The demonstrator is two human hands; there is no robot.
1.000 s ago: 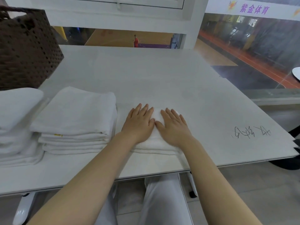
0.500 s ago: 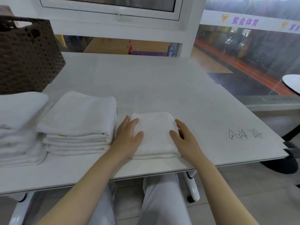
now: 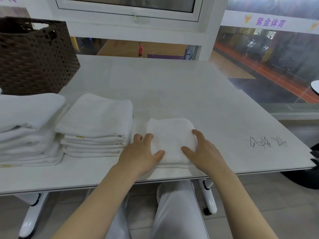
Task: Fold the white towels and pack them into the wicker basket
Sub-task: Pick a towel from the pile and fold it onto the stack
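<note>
White table (image 3: 172, 94) under both hands, black scribbled handwriting (image 3: 266, 144) on its top to the right of them. White table legs (image 3: 209, 195) on grey tiled floor (image 3: 259, 204) below. Ahead of the hands, white-framed window (image 3: 131, 11) over a glass pane showing an orange sports court (image 3: 131, 49) with a figure in red (image 3: 140, 50). Far right: glass wall, white banner with purple characters (image 3: 270, 23), red track strip (image 3: 276, 75). Dim, even indoor light.
</note>
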